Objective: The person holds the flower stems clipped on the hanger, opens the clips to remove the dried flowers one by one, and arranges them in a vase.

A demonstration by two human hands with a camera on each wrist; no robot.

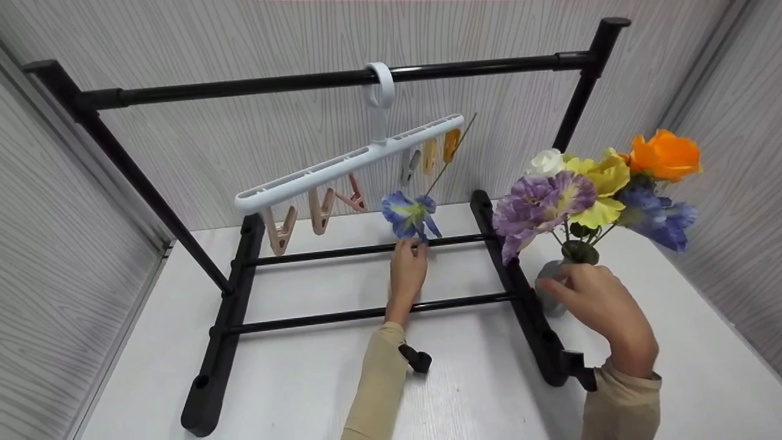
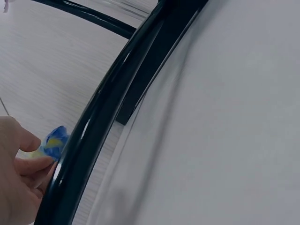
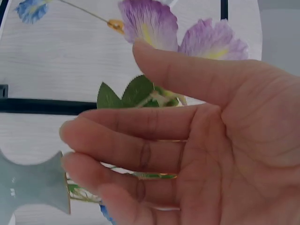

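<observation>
We see the left hand [image 1: 406, 272] pinching a blue flower [image 1: 409, 215] by its petals; its stem runs up to an orange clip [image 1: 451, 144] on a white peg hanger [image 1: 348, 162] hung from a black rack [image 1: 342, 78]. The right hand [image 1: 602, 305], fingers straight and close together, rests beside a grey vase [image 1: 550, 293] of mixed flowers [image 1: 586, 189], seemingly touching it.

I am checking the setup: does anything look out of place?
Yes: one blue flower hangs upside down from an orange clip on the tilted white hanger, away from the bouquet. The left hand touches it.
</observation>
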